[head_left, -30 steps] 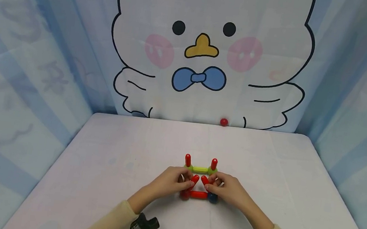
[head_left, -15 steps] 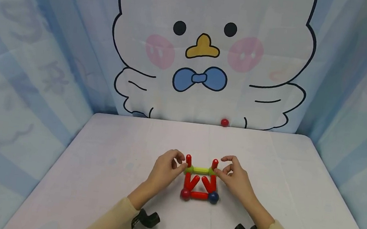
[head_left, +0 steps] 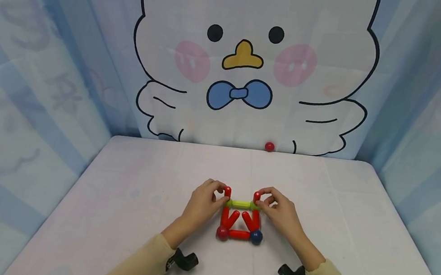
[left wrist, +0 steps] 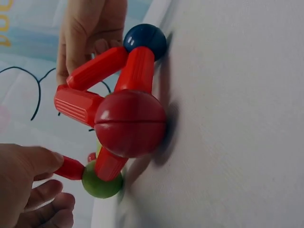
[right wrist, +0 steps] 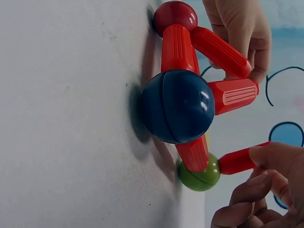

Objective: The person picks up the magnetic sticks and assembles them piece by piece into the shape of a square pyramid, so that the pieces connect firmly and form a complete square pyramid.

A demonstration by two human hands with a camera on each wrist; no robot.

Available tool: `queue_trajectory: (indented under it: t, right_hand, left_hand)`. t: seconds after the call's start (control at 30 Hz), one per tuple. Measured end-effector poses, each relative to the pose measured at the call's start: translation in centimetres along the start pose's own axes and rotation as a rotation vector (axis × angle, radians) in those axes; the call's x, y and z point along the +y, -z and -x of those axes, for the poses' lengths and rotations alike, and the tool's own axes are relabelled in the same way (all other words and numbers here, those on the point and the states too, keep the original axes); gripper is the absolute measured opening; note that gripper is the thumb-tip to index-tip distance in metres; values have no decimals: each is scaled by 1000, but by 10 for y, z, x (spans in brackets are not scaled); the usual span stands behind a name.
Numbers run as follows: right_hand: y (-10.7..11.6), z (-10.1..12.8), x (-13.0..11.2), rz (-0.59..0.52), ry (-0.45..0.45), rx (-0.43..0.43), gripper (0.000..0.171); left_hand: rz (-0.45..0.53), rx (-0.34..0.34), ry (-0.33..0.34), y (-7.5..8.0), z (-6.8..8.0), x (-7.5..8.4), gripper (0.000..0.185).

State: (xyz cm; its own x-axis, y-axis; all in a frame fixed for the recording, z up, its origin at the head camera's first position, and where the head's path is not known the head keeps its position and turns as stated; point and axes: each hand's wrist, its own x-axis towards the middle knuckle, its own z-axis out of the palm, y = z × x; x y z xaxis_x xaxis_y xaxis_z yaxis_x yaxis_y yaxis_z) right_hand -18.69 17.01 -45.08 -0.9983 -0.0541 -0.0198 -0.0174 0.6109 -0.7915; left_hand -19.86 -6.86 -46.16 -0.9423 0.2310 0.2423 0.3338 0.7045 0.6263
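Observation:
A toy frame of rods and balls (head_left: 240, 219) stands on the white table (head_left: 115, 198). It has a red ball (head_left: 222, 233) and a blue ball (head_left: 256, 237) at its near corners, a red rod (head_left: 239, 235) between them, and a green bar (head_left: 241, 204) across the far side. My left hand (head_left: 220, 192) pinches the top of the left upright red rod (head_left: 228, 193). My right hand (head_left: 263, 198) pinches the right upright red rod (head_left: 256, 197). In the wrist views each upright rod (left wrist: 71, 167) (right wrist: 237, 161) rises from a green ball (left wrist: 100, 179) (right wrist: 199, 173).
A small loose red ball (head_left: 270, 146) lies at the table's far edge against the cartoon duck backdrop (head_left: 250, 59). Blue-patterned curtains (head_left: 26, 88) close in both sides. Black wrist camera mounts (head_left: 184, 260) sit low over the near table.
Both hands left the leaning red rods in the middle of the frame, moved to its far side, and now pinch the two upright red rods.

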Motion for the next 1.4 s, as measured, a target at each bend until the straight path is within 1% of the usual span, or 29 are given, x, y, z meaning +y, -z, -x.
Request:
queue_trajectory:
  t: [0.17, 0.3, 0.37, 0.53, 0.6, 0.67, 0.73, 0.83, 0.93, 1.03, 1.13, 1.23, 1.3, 1.4]
  right_hand:
    - [-2, 3, -1, 2, 50, -37, 22]
    - [-4, 5, -1, 5, 93, -59, 21]
    - [-6, 6, -1, 13, 110, -70, 21]
    - [-8, 8, -1, 32, 126, -84, 20]
    - [-8, 9, -1, 37, 126, -87, 20]
    - [-8, 9, -1, 39, 126, -88, 20]
    - [-8, 9, -1, 45, 129, -85, 20]
    - [-6, 8, 0, 58, 132, -81, 22]
    - [-2, 5, 2, 81, 132, -63, 24]
    - [4, -1, 4, 110, 122, -34, 25]
    - [11, -12, 10, 144, 100, -23, 27]
    - [18, -27, 16, 179, 66, -25, 31]
    - [22, -38, 21, 206, 52, -21, 34]
    - [28, -53, 28, 246, 59, -7, 36]
  left_hand:
    - [-74, -69, -106, 0, 1, 2, 23]
    - [-101, -113, -140, 0, 2, 4, 22]
    - [-126, -122, -162, 0, 3, 5, 23]
    - [-229, -135, -247, -1, 5, 9, 26]
    - [-249, -141, -266, -2, 5, 11, 26]
    - [-247, -152, -273, -1, 5, 11, 27]
    - [-227, -177, -257, 0, 5, 10, 28]
    - [-158, -236, -200, 5, 5, 4, 34]
    - [-82, -315, -139, 14, 4, -5, 44]
    - [-34, -407, -117, 25, 2, -13, 57]
    - [-24, -506, -105, 31, 0, -18, 73]
    - [-32, -586, -77, 31, 0, -19, 92]
    - [-52, -610, -68, 28, 0, -18, 102]
    - [-81, -619, -65, 24, 0, -17, 107]
